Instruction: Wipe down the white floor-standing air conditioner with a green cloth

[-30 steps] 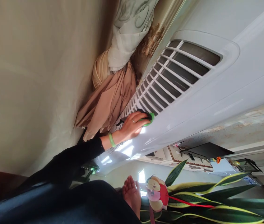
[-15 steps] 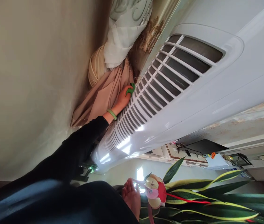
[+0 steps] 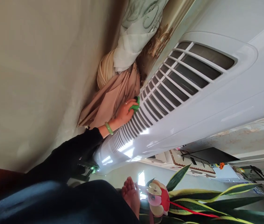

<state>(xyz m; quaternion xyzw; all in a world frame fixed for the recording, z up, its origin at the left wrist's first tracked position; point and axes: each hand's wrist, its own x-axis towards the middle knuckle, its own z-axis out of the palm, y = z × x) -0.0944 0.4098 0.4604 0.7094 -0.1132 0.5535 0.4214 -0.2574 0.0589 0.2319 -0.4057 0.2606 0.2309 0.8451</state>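
My left hand [image 3: 124, 114], in a black sleeve with a green bangle [image 3: 108, 128] at the wrist, grips a bunched green cloth [image 3: 134, 107]. The cloth presses against the slatted grille [image 3: 156, 104] of a tall white floor-standing air conditioner [image 3: 192, 113], near the grille's edge. Behind the hand hangs a tied curtain [image 3: 115, 96], pinkish brown. At the bottom, my right hand [image 3: 131, 196] shows its palm, fingers slightly bent and apparently holding nothing. Close by it hangs a petalled ornament [image 3: 158, 197] in red, pink and cream.
The view is turned sideways. Long yellow-edged plant leaves [image 3: 192, 194] spread at lower right. Beyond the air conditioner stand a white cabinet [image 3: 176, 158] and a dark screen [image 3: 215, 155]. A white patterned curtain [image 3: 132, 40] is at the top. My dark-clothed body fills the lower left.
My left hand has slid with the green cloth along the grille towards the air conditioner's base. The whole view has shifted slightly. My right hand looks nearly unchanged.
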